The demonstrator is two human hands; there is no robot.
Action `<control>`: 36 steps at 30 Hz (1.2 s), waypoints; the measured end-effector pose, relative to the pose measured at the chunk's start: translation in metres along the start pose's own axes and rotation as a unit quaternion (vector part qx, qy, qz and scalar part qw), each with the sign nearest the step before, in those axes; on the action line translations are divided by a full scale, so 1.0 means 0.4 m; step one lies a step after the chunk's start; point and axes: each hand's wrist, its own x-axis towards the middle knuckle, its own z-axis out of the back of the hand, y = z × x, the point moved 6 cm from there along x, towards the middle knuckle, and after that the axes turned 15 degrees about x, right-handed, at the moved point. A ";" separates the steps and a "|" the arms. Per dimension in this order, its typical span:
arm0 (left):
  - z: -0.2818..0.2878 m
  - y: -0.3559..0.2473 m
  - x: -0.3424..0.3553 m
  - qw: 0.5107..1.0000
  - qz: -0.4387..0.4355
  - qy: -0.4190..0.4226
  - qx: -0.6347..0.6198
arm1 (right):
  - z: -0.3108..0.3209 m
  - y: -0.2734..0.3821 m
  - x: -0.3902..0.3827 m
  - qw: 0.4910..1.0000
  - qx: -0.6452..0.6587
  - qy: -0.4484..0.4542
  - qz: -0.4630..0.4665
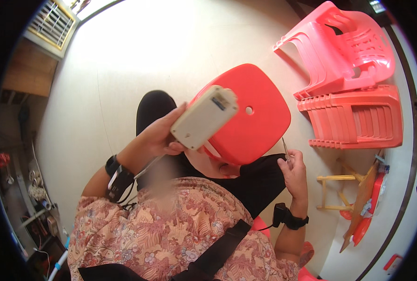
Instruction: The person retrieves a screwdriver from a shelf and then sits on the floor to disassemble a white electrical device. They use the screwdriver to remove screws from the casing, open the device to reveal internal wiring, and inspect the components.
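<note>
In my left hand is a cream plastic device, held above the left part of a red stool. The device has a small dark recess at its upper end, and a thin cord hangs from below it. My right hand, beside the stool's lower right, grips a slim metal tool that looks like a screwdriver, pointing upward. My black-clad legs show around and under the stool.
Pink plastic chairs and a stack of red stools stand at the right. A wooden folding piece leans below them. Along the left edge are a barred frame, wooden furniture and assorted clutter.
</note>
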 end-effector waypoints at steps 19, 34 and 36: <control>-0.028 0.219 0.212 0.988 0.117 0.072 -0.071 | -0.198 0.252 -0.101 0.965 -0.065 0.154 0.203; -0.030 0.233 0.208 0.988 0.120 0.025 -0.092 | -0.238 0.254 -0.121 0.949 -0.158 0.158 0.224; -0.038 0.232 0.208 0.988 0.118 0.016 -0.095 | -0.239 0.261 -0.125 0.944 -0.179 0.157 0.227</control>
